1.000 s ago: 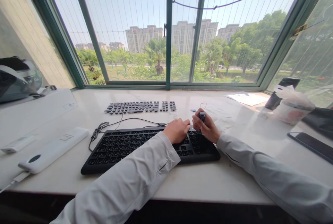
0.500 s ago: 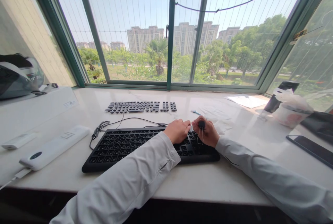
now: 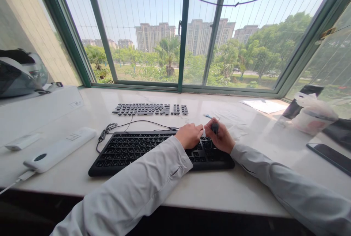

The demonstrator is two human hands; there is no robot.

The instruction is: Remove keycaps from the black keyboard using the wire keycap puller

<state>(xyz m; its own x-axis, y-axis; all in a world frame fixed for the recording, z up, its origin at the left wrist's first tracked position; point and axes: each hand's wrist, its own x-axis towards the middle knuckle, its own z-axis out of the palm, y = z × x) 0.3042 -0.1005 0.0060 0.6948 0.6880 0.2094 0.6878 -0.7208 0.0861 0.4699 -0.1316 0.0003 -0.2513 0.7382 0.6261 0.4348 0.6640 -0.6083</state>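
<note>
A black keyboard (image 3: 128, 149) lies in front of me, most of its keycaps off and the square sockets bare. Over its right part, my right hand (image 3: 224, 138) is closed around a wire keycap puller (image 3: 214, 128) with a dark handle; its thin wire loop hangs below. My left hand (image 3: 189, 136) is closed too, fingertips pinched together close beside the right fingertips. Whatever sits between the left fingers is too small to make out. Behind the keyboard, loose black keycaps (image 3: 149, 109) lie in rows laid out like a keyboard.
A coiled cable (image 3: 105, 132) runs behind the keyboard. To the left are a white power bank (image 3: 59, 150), a small white box (image 3: 22, 143) and a helmet (image 3: 20, 73). A blue-tipped brush (image 3: 207, 115), plastic wrap (image 3: 233, 119), paper (image 3: 264, 106), bagged cup (image 3: 314, 117) and phone (image 3: 330, 159) lie right.
The camera view has shifted slightly. My right hand has turned a little, tilting the puller's handle, and both hands' fingertips remain close together above the keyboard.
</note>
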